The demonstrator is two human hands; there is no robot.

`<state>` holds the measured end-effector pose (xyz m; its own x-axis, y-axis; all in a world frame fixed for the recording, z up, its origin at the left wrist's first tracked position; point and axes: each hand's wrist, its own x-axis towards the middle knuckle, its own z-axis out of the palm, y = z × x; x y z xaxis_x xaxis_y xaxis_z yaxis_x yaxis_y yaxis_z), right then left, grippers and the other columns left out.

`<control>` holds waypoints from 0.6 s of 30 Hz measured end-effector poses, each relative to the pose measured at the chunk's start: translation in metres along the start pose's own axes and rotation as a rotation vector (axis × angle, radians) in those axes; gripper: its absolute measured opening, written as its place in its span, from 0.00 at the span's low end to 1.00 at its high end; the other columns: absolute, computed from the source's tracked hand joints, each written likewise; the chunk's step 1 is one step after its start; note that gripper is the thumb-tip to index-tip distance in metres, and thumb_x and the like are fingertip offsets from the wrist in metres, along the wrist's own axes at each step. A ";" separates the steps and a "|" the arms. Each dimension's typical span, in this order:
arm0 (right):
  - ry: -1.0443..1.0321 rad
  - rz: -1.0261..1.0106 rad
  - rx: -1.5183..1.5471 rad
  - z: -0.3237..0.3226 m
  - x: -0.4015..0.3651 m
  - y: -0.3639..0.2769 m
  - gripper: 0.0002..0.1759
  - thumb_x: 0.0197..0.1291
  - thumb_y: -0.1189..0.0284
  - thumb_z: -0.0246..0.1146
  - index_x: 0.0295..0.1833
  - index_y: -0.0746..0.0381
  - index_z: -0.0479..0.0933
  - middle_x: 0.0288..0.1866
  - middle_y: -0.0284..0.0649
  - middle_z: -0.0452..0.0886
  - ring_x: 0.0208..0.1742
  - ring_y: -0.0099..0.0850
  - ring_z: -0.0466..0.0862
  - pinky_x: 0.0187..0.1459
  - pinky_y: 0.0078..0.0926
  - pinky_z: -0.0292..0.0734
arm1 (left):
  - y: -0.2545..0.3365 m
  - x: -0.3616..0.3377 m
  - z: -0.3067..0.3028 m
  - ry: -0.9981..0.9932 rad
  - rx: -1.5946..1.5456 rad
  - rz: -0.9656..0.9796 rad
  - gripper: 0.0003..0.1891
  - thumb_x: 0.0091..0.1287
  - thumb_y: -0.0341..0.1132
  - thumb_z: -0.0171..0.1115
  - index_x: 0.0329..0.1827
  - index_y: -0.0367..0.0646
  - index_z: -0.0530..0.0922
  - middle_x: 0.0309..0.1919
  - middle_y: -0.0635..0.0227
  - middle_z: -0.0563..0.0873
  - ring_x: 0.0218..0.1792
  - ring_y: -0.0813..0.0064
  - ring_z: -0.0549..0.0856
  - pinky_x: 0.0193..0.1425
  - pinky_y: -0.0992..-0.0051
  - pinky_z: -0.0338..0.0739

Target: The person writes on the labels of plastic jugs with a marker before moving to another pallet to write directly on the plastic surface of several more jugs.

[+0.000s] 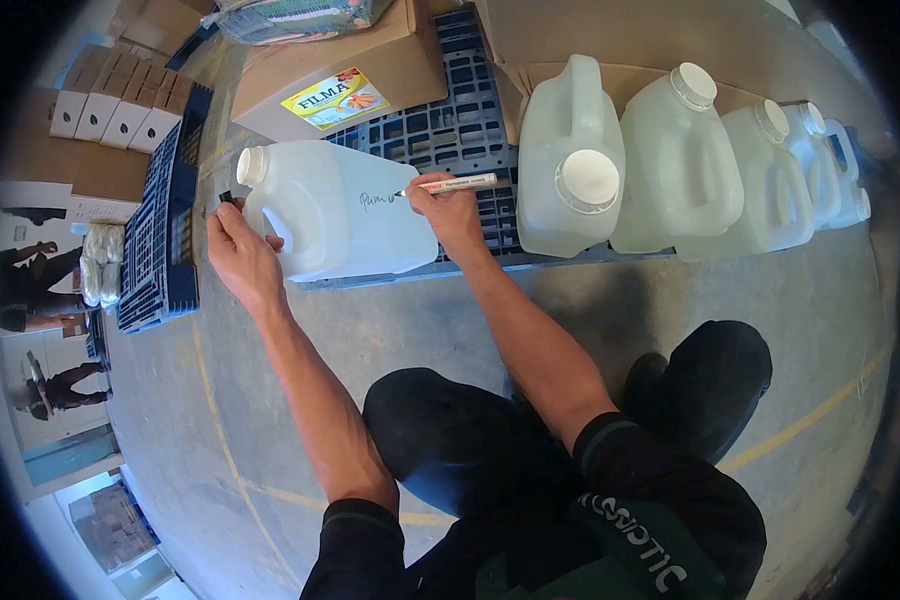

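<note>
A whitish plastic jug [320,215] lies on its side on the blue pallet, its white screw cap pointing left. Black handwriting starting with what looks like "Pum" runs across its upper face. My right hand [450,215] pinches a white marker [462,184], with the tip touching the jug at the end of the letters. At the jug's handle end, my left hand [242,250] is closed, its fingers curled by the handle opening. A small black marker cap [227,197] sticks out between its thumb and finger.
Several filled jugs [570,150] with white caps stand in a row to the right. Behind lies a cardboard box [260,90] with a yellow label on the blue pallet [460,130]. Far left are another pallet [165,220], stacked boxes [105,100] and two people.
</note>
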<state>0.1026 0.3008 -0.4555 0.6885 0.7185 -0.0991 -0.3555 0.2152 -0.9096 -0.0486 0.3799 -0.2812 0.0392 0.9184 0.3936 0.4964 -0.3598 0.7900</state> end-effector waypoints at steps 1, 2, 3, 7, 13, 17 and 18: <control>0.013 0.026 0.034 0.000 -0.001 0.000 0.10 0.53 0.70 0.69 0.38 0.65 0.81 0.32 0.36 0.82 0.34 0.23 0.80 0.38 0.22 0.76 | 0.000 0.000 0.000 0.007 0.002 0.006 0.20 0.76 0.43 0.45 0.43 0.33 0.78 0.31 0.62 0.83 0.16 0.78 0.77 0.20 0.78 0.73; 0.028 0.053 0.068 0.000 -0.003 -0.001 0.10 0.53 0.70 0.69 0.38 0.65 0.81 0.31 0.35 0.82 0.34 0.23 0.80 0.37 0.22 0.76 | 0.000 -0.001 0.000 0.013 0.006 0.011 0.20 0.76 0.44 0.45 0.43 0.33 0.78 0.31 0.63 0.83 0.15 0.77 0.77 0.20 0.77 0.73; 0.027 0.057 0.069 -0.001 -0.005 -0.002 0.10 0.53 0.70 0.69 0.38 0.65 0.81 0.31 0.35 0.82 0.34 0.23 0.80 0.37 0.22 0.76 | -0.001 -0.001 -0.001 0.013 0.009 0.010 0.20 0.76 0.44 0.45 0.43 0.33 0.78 0.31 0.63 0.83 0.15 0.77 0.77 0.20 0.77 0.73; 0.028 0.053 -0.015 -0.002 -0.004 -0.002 0.09 0.53 0.70 0.69 0.37 0.64 0.81 0.31 0.35 0.82 0.33 0.23 0.80 0.36 0.22 0.76 | 0.001 -0.001 -0.001 0.011 0.009 0.007 0.21 0.76 0.44 0.45 0.42 0.33 0.79 0.31 0.63 0.83 0.15 0.77 0.77 0.21 0.78 0.73; 0.037 0.047 -0.005 -0.002 -0.002 -0.001 0.08 0.52 0.71 0.68 0.36 0.63 0.81 0.30 0.34 0.82 0.32 0.22 0.80 0.35 0.22 0.75 | -0.003 0.001 0.001 0.017 -0.006 0.020 0.20 0.76 0.44 0.45 0.42 0.34 0.78 0.30 0.63 0.83 0.15 0.77 0.77 0.21 0.77 0.72; 0.034 0.070 -0.034 -0.006 -0.001 0.002 0.08 0.53 0.71 0.68 0.36 0.64 0.81 0.30 0.34 0.82 0.32 0.22 0.79 0.35 0.22 0.75 | 0.000 0.000 0.000 0.014 0.008 0.004 0.20 0.76 0.44 0.45 0.41 0.34 0.78 0.29 0.63 0.83 0.15 0.77 0.77 0.21 0.77 0.72; 0.034 0.069 -0.033 -0.006 -0.001 0.002 0.08 0.53 0.71 0.68 0.36 0.64 0.81 0.30 0.34 0.82 0.32 0.22 0.79 0.35 0.22 0.75 | 0.000 0.000 0.001 0.013 0.008 0.005 0.20 0.76 0.44 0.45 0.41 0.34 0.78 0.29 0.63 0.83 0.15 0.77 0.77 0.21 0.77 0.72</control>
<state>0.1049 0.2969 -0.4591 0.6845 0.7077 -0.1749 -0.3819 0.1439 -0.9129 -0.0480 0.3796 -0.2814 0.0302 0.9143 0.4039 0.5029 -0.3631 0.7844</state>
